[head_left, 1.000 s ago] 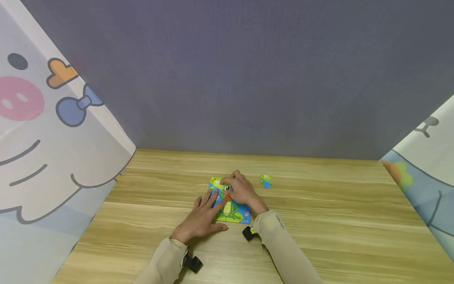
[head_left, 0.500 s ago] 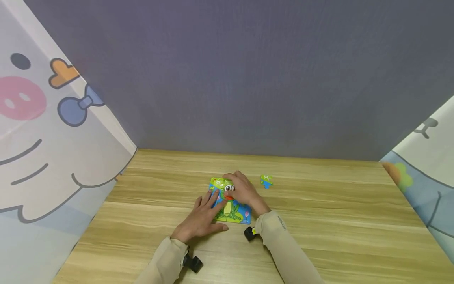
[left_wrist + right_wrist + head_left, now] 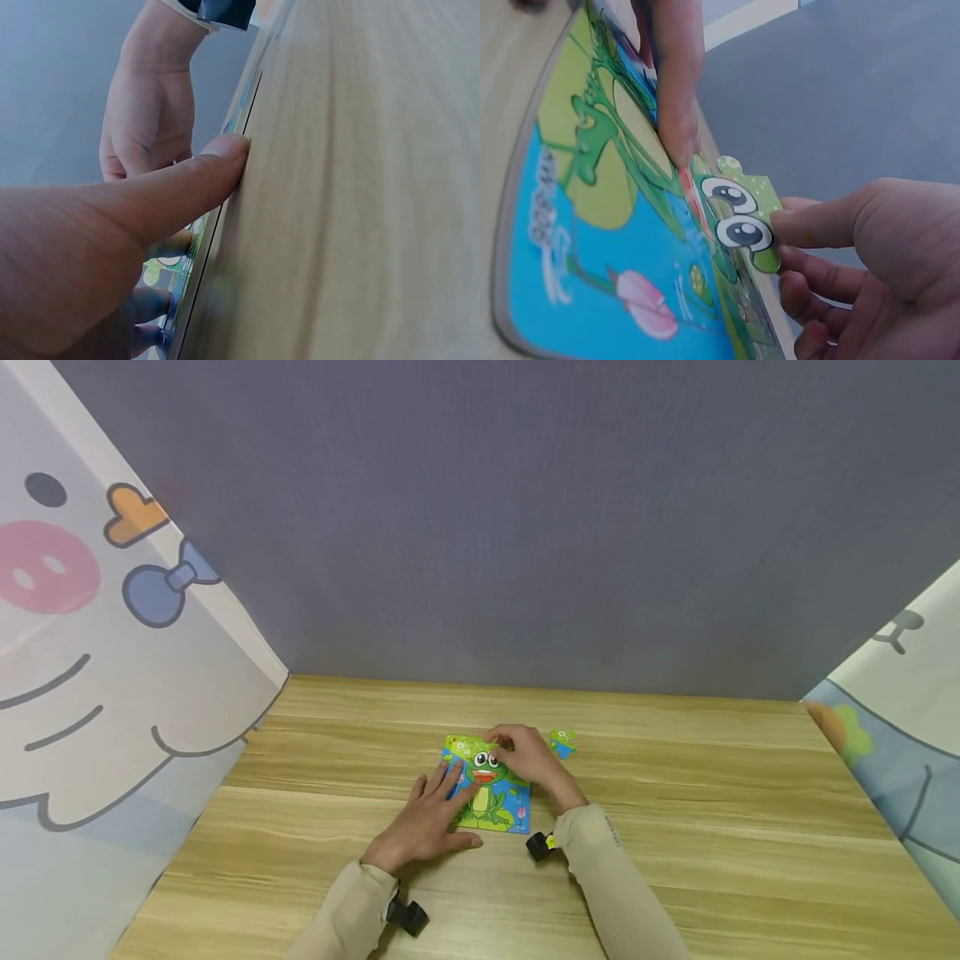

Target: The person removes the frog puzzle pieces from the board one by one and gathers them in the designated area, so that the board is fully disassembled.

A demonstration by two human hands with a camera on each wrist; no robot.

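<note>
A flat frog jigsaw puzzle [image 3: 517, 820] lies on the wooden table. My left hand [image 3: 418, 828] rests on its left side with fingers spread and straight; in the left wrist view the thumb [image 3: 199, 172] lies along the near edge. My right hand [image 3: 529, 755] is at the upper right of the puzzle. Between its thumb and fingers it pinches a puzzle piece [image 3: 742, 214] printed with the frog's two eyes. That piece stands tilted up from the board in the right wrist view. Its lower edge is at the frog's red mouth; how far it is seated I cannot tell.
A loose green and blue puzzle piece [image 3: 562, 743] lies on the table [image 3: 697, 810] right of the puzzle. A grey panel [image 3: 525, 527] rises behind the table. Printed cartoon walls [image 3: 187, 693] stand at both sides. Black wrist cameras [image 3: 408, 917] sit below the hands.
My right hand has shifted right across the puzzle, uncovering the frog's eyes and mouth, and now pinches the eye piece near its right edge. The left hand stays put.
</note>
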